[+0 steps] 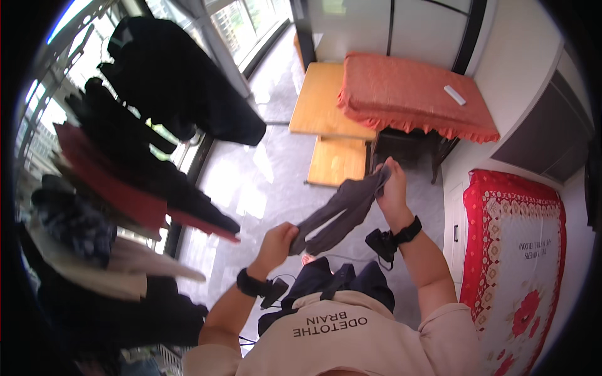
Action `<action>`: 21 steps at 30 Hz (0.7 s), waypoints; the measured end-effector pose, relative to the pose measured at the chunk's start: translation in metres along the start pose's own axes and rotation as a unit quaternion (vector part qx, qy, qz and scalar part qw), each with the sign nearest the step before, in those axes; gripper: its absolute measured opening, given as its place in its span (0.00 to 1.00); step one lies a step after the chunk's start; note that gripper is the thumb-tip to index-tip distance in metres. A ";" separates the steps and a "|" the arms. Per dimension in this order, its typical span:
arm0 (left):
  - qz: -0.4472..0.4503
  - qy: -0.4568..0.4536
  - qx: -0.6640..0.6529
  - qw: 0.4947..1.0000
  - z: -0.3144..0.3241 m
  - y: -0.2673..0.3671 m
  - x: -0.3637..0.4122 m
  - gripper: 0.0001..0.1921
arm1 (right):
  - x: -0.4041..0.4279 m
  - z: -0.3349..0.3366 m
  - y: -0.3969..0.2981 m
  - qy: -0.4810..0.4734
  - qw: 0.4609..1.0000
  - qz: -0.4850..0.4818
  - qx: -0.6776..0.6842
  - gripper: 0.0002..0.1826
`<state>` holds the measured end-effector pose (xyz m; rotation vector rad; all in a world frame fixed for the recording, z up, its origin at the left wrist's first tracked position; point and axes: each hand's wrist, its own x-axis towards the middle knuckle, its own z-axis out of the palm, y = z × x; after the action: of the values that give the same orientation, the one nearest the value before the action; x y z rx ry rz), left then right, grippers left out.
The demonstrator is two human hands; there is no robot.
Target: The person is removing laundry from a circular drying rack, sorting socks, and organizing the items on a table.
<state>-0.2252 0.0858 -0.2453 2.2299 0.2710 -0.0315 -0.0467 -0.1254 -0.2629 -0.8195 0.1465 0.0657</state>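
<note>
A pair of small dark grey pants or leggings (345, 207) is stretched slantwise between my two hands, in front of my body. My left hand (277, 242) grips the lower left end, at the legs. The upper right end, which looks like the waist, is pinched by my right hand (394, 185). A narrow gap shows between the two legs of the garment. Each wrist wears a black strap with a small black device on it.
Clothes (160, 174) hang in a dense row at the left, by the windows. Ahead stand a wooden desk (324, 101) and a table under a ruffled coral cover (409, 94) with a white object on it. A red-bordered floral cloth (512, 263) lies at the right.
</note>
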 end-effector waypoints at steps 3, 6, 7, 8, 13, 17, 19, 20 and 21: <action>0.151 0.113 0.020 0.982 -0.002 -0.012 0.048 0.06 | 0.046 0.009 0.007 0.028 0.998 -0.058 -0.026 0.09; 0.060 0.072 -0.020 0.995 -0.017 -0.011 0.081 0.07 | 0.089 0.017 0.026 0.048 0.994 -0.065 -0.077 0.08; 0.042 0.059 -0.006 0.997 -0.026 -0.011 0.094 0.07 | 0.104 0.022 0.033 0.046 0.993 -0.069 -0.079 0.08; 0.045 0.061 -0.009 0.997 -0.032 -0.016 0.110 0.07 | 0.119 0.029 0.039 0.051 0.995 -0.051 -0.069 0.08; 0.097 -0.007 -0.061 0.993 -0.053 -0.074 0.156 0.10 | 0.202 0.058 0.092 -0.009 0.998 0.059 0.020 0.11; -0.063 0.089 -0.146 0.983 -0.064 -0.082 0.163 0.14 | 0.268 0.116 0.122 -0.020 0.983 0.179 0.030 0.11; -0.107 0.120 -0.116 0.980 -0.067 -0.081 0.166 0.13 | 0.359 0.105 0.161 -0.052 0.968 0.245 -0.024 0.13; -0.139 0.135 -0.133 0.972 -0.065 -0.082 0.164 0.12 | 0.396 0.106 0.169 -0.057 0.964 0.252 -0.068 0.13; -0.175 0.163 -0.152 0.959 -0.060 -0.083 0.158 0.11 | 0.408 0.142 0.156 -0.057 0.967 0.205 -0.142 0.14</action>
<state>-0.0926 0.2114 -0.2907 1.8506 0.7954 0.1765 0.3531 0.0855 -0.3433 -1.0593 0.1987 0.5335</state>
